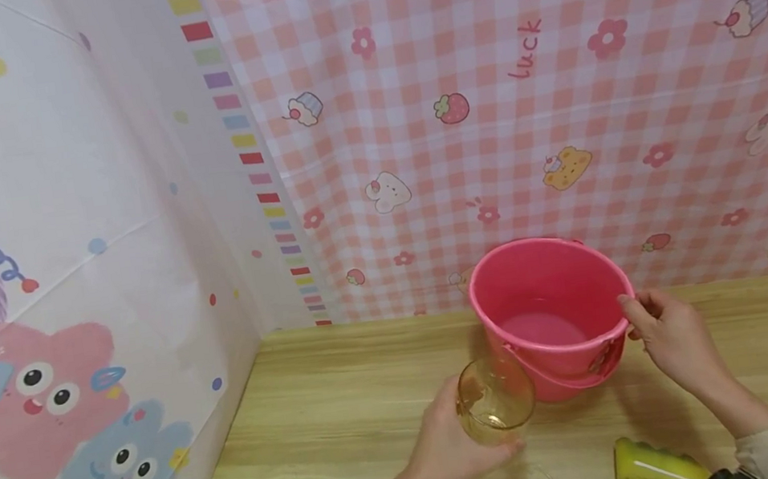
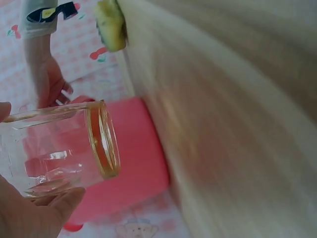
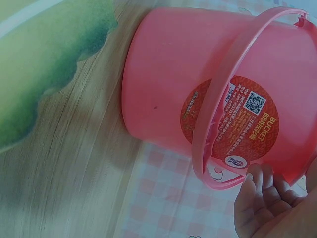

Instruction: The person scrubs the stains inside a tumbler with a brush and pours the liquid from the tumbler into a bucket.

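A clear, amber-tinted drinking glass is in my left hand, its mouth facing up toward the head camera. Thumb and fingers curl round its sides, and a thick amber ring shows at the end nearer the tabletop. Just beyond the glass stands a pink plastic bucket, upright on the table. My right hand pinches the bucket's rim at its right side. In the right wrist view the bucket's pink handle hangs down across a round red label.
On the wooden table, a yellow-green object with a wavy edge lies at the front right, near the right forearm. A pink checked cloth hangs right behind the bucket. At the left is a white printed cloth.
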{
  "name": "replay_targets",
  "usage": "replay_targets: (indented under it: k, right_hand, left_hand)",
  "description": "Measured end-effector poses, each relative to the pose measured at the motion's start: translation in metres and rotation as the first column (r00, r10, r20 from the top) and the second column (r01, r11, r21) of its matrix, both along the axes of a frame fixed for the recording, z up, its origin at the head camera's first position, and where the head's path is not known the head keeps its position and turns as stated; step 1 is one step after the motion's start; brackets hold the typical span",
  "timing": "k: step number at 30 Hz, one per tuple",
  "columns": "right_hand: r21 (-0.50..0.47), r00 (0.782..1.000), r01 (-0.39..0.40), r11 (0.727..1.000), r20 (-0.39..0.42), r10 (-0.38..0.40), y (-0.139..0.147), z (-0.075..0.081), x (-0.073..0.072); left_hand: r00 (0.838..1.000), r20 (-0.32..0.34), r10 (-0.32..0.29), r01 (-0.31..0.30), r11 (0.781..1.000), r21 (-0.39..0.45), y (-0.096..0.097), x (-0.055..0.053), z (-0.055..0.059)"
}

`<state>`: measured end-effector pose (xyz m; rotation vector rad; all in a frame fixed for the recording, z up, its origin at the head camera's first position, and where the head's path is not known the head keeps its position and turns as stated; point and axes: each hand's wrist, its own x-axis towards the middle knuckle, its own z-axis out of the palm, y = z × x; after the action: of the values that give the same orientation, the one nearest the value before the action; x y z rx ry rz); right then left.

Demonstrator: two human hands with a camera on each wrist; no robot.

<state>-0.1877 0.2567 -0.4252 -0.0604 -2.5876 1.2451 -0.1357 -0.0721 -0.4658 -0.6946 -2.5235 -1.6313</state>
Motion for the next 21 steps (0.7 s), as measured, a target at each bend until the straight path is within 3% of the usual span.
replay_targets:
  k: [6, 18, 21]
  right_hand:
    - [-0.011, 1.000, 0.003, 1.000, 0.002, -0.003, 0.000, 0.001, 0.000]
    - [-0.013, 1.000, -0.002, 1.000, 0.011, 0.003, 0.001, 0.000, 0.001]
    - [-0.009, 1.000, -0.003, 1.000, 0.018, 0.003, 0.000, 0.000, 0.001]
  left_hand:
    - [0.997, 0.070, -0.034, 0.034, 0.999, 0.000, 0.006, 0.005, -0.007]
    - [0.985, 0.124, -0.117, 0.113, 0.993, 0.045, 0.015, 0.013, -0.017]
    - [0.986, 0.110, -0.123, 0.120, 0.992, 0.035, 0.017, 0.015, -0.020]
